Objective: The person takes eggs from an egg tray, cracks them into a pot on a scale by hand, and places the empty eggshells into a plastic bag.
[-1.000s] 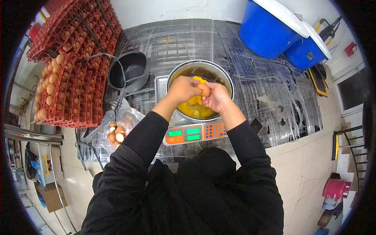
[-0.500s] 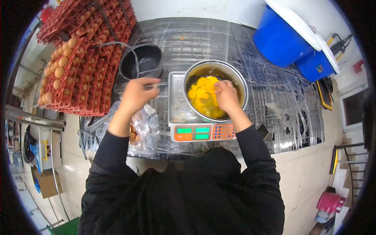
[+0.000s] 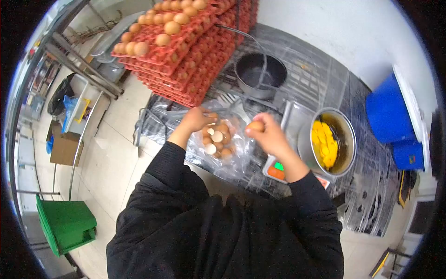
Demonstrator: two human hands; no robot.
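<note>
My left hand [image 3: 197, 121] is over the far left edge of a clear plastic bag [image 3: 232, 165], its fingers pinched around what looks like a brown eggshell. Inside the bag lie several brown eggshells [image 3: 216, 136], some with their pale insides showing. To the right of the bag, my right hand [image 3: 270, 135] grips a rounded brown eggshell [image 3: 255, 126] between thumb and fingers; whether it is whole or half is unclear. Farther right, a metal pot [image 3: 346, 160] holding yellow yolks [image 3: 324, 144] stands on a scale [image 3: 276, 173], partly hidden by my right forearm.
Stacked red egg trays [image 3: 186, 69] with brown eggs on top rise at the far left. A dark empty pot [image 3: 261, 69] with a cable across it sits behind the bag. Blue buckets [image 3: 390, 111] stand at right, and a green bin [image 3: 67, 223] is on the floor at left.
The view has swung to the left. My right hand has come out of the yolk pot and moved left toward the bag, carrying eggshell. My left hand is now above the bag's shells.
</note>
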